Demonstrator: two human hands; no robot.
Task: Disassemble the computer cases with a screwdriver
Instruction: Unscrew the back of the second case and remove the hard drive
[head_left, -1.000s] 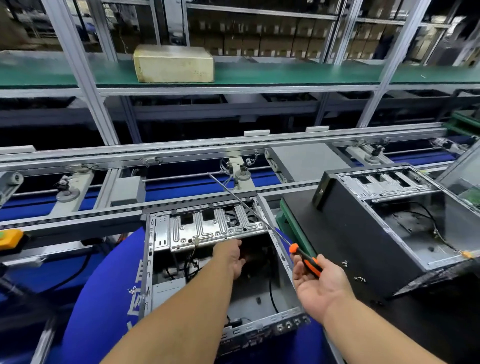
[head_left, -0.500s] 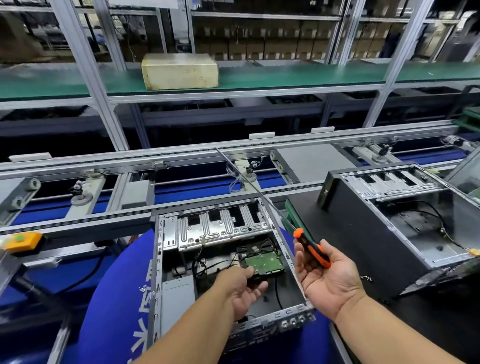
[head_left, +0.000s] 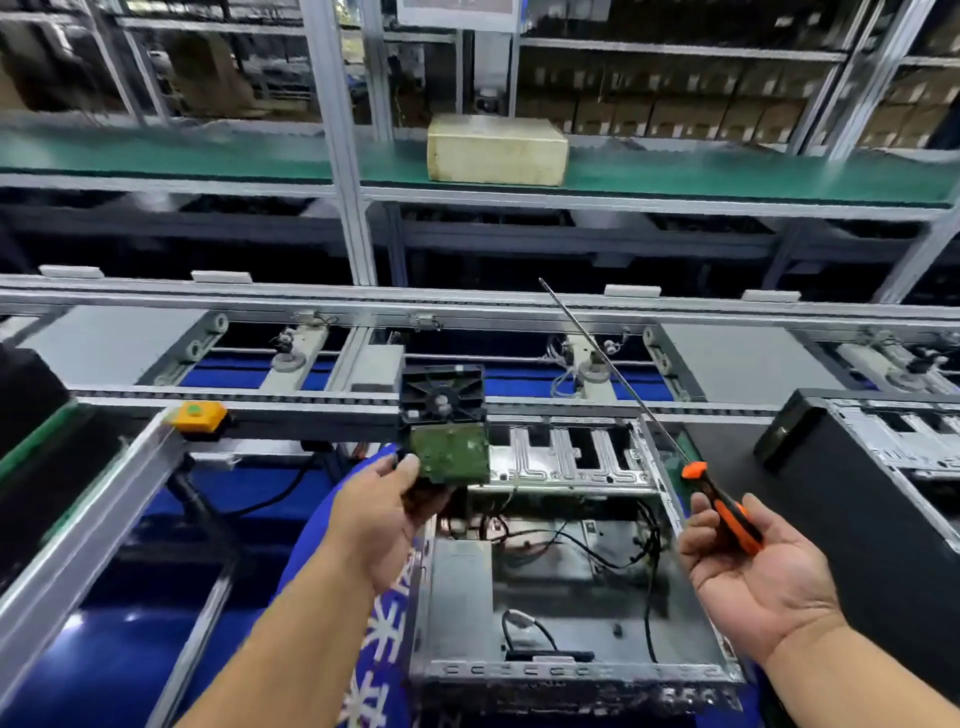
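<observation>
- Green circuit board faces the camera on the hard drive (head_left: 449, 451), which the left hand (head_left: 382, 512) holds up clear of the open computer case (head_left: 566, 566), above its left rear corner; fingers curl round the drive's lower edge, thumb on its left side.
- Just behind and above the drive sits a black fan-like part (head_left: 443, 393); whether it is lifted along with the drive or fixed behind it I cannot tell.
- Right hand (head_left: 753, 577) lies palm up with fingers relaxed, beside the case's right wall. The screwdriver (head_left: 724, 512) rests across its fingers by the orange-and-black handle, cradled more than gripped, its long thin shaft pointing up and away over the conveyor.
- Handling, as I judge it: the drive is a dense, rigid metal block, heavy for its size, and its bare board is fragile. Holding it by the metal side edges is best, fingers off the green face, and setting it down flat rather than dropping it.
- Inside the case, loose black cables (head_left: 597, 551) trail over the floor and could snag anything lifted out.
- Steel case edges look thin and sharp; take the case by its folded rims. A second, black case (head_left: 857, 493) stands to the right on the worktop.
</observation>
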